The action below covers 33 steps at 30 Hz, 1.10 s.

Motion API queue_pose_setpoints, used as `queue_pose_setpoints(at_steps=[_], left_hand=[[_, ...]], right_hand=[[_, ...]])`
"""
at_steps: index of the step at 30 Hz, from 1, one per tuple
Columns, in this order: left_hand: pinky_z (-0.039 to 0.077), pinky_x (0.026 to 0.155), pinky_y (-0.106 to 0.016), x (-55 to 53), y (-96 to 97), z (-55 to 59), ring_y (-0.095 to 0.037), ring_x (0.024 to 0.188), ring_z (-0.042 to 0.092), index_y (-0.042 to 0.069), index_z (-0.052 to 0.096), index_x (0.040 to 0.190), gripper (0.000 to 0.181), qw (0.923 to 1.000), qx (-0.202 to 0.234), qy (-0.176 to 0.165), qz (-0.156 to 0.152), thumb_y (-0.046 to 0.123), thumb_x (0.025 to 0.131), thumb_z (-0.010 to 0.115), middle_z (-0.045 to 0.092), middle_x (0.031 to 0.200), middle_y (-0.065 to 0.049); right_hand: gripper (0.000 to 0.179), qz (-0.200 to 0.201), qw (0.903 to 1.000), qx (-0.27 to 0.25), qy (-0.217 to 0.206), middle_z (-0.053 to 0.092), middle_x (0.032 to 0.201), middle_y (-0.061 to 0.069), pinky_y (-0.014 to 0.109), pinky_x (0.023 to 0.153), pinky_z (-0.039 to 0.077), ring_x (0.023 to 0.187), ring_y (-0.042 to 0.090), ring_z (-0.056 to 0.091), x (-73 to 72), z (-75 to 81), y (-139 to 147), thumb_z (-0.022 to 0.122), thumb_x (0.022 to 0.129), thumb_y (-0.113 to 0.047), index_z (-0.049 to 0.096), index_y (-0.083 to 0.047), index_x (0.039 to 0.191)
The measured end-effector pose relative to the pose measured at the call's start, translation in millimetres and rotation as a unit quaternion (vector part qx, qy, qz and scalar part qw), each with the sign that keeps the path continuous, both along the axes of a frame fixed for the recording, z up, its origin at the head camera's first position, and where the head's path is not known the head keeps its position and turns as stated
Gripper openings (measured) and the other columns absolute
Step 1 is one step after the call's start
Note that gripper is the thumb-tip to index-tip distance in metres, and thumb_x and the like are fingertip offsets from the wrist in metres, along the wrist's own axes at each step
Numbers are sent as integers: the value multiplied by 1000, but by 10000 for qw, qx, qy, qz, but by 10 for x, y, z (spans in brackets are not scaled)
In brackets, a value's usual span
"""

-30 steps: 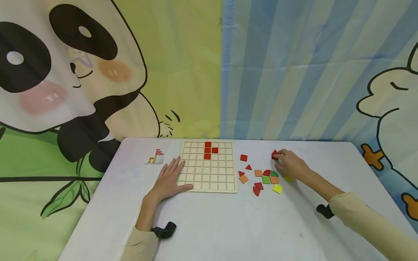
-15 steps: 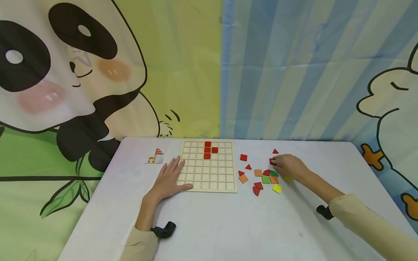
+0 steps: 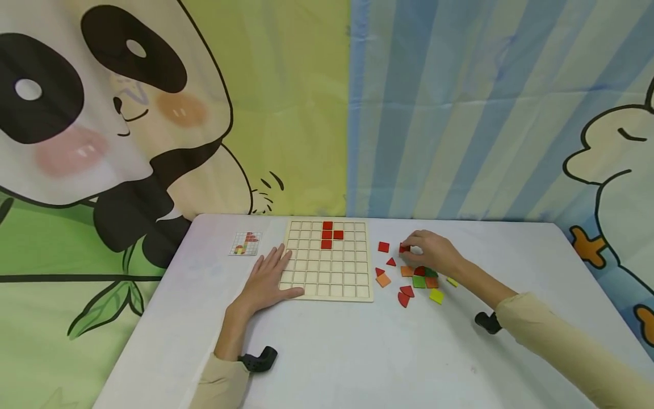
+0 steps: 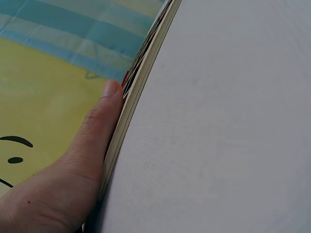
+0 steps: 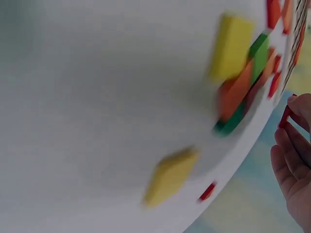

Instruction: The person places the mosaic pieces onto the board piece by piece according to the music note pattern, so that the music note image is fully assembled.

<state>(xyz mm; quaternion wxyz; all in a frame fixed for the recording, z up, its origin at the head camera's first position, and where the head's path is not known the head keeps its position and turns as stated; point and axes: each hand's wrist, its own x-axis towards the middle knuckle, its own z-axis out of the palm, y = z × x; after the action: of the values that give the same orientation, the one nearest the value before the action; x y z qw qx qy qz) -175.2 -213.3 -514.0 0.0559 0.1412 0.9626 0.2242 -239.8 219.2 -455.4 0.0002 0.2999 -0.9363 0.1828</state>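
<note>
At far left, a panda (image 3: 168,108) is printed on the hanging cloth behind the white table (image 3: 327,352). Next, a small pattern card (image 3: 246,243) lies flat, showing a coloured figure on a grid. The person's left hand (image 3: 265,279) rests at the left edge of the pale grid board (image 3: 342,278), fingers straight and slightly spread, thumb reaching over the near left corner; it pinches nothing. Near the board's far edge, three red squares (image 3: 327,234) form a column, with a single red square (image 3: 338,234) beside the middle one.

Right of the board lie a loose red square (image 3: 384,247), two red triangles (image 3: 391,262) and a tilted orange square (image 3: 383,280). Farther right, the held red tile (image 3: 402,248) is pinched between the thumb and fingers of the right hand (image 3: 429,251), above the table's far part. It is plain red, partly covered by the fingertips; in the right wrist view it shows as a thin, tilted strip. Nearer the person lies a cluster including a light green square (image 3: 419,282), red quarter-circles (image 3: 403,299) and a yellow square (image 3: 436,296).
</note>
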Motion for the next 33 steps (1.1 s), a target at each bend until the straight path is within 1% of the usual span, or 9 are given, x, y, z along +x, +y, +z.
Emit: queue_pose_setpoints(at_steps=[4, 6, 12, 15, 17, 21, 24, 28, 33], left_hand=[[8, 129, -61, 1, 3, -13, -38, 161, 12, 5, 28, 164, 110, 10000, 22, 28, 4, 65, 84, 74, 14, 174, -16], [8, 129, -61, 1, -7, -16, -38, 161, 11, 6, 27, 164, 110, 10000, 24, 34, -4, 66, 83, 74, 14, 174, -16], [8, 129, -61, 2, -30, -26, -38, 161, 12, 6, 27, 164, 110, 10000, 0, 54, -1, 65, 83, 74, 14, 174, -16], [7, 129, -60, -3, -31, -27, -37, 162, 11, 6, 26, 164, 110, 10000, -24, 34, -21, 65, 84, 74, 13, 174, -15], [7, 129, -60, -6, -29, -31, -37, 161, 11, 6, 26, 164, 110, 10000, -32, 39, -37, 65, 84, 73, 13, 174, -15], [7, 129, -60, -15, -8, -43, -37, 161, 11, 7, 25, 164, 111, 10000, -28, 28, -49, 67, 84, 73, 13, 174, -15], [8, 129, -60, -14, -3, -55, -37, 161, 11, 7, 26, 164, 111, 10000, -70, 32, -43, 68, 84, 72, 13, 174, -14], [10, 129, -61, -8, -6, -51, -38, 161, 12, 7, 28, 164, 110, 9999, -113, 114, -41, 67, 84, 73, 15, 174, -15], [10, 128, -62, -2, -9, -29, -39, 161, 14, 6, 29, 163, 110, 9999, -61, 138, -53, 66, 83, 74, 16, 173, -17]], right_hand=[[23, 380, 9992, -138, -3, 74, 110, 8, 41, 84, 62, 101, 27, 68, 32, 69, -383, 79, 91, -12, 77, -6, 114], [23, 542, 9983, -191, 43, 74, 110, 9, 41, 85, 61, 101, 27, 68, 16, 91, -584, 79, 91, -11, 77, -6, 114], [18, 955, 9943, -438, 206, 74, 107, 11, 37, 85, 61, 99, 27, 69, -167, 54, -1097, 78, 92, -10, 78, -4, 109], [14, 1062, 9933, -373, 277, 75, 104, 11, 36, 85, 61, 99, 27, 71, -260, -7, -1264, 77, 93, -9, 78, -3, 105], [11, 1113, 9929, -258, 344, 76, 102, 11, 36, 87, 61, 97, 26, 71, -311, -54, -1337, 76, 93, -9, 79, -3, 102], [8, 1163, 9926, -64, 346, 75, 98, 10, 38, 89, 59, 95, 27, 70, -348, -99, -1403, 73, 95, -6, 79, -3, 99], [8, 1184, 9925, 19, 290, 75, 98, 10, 39, 90, 59, 95, 27, 70, -339, -105, -1429, 72, 95, -5, 79, -3, 98], [8, 1176, 9922, 155, 376, 75, 98, 9, 36, 90, 59, 96, 26, 71, -321, -112, -1470, 72, 96, -6, 80, -5, 97], [9, 1167, 9918, 260, 452, 73, 95, 9, 33, 85, 60, 95, 25, 69, -294, -118, -1514, 70, 96, -5, 79, -5, 95]])
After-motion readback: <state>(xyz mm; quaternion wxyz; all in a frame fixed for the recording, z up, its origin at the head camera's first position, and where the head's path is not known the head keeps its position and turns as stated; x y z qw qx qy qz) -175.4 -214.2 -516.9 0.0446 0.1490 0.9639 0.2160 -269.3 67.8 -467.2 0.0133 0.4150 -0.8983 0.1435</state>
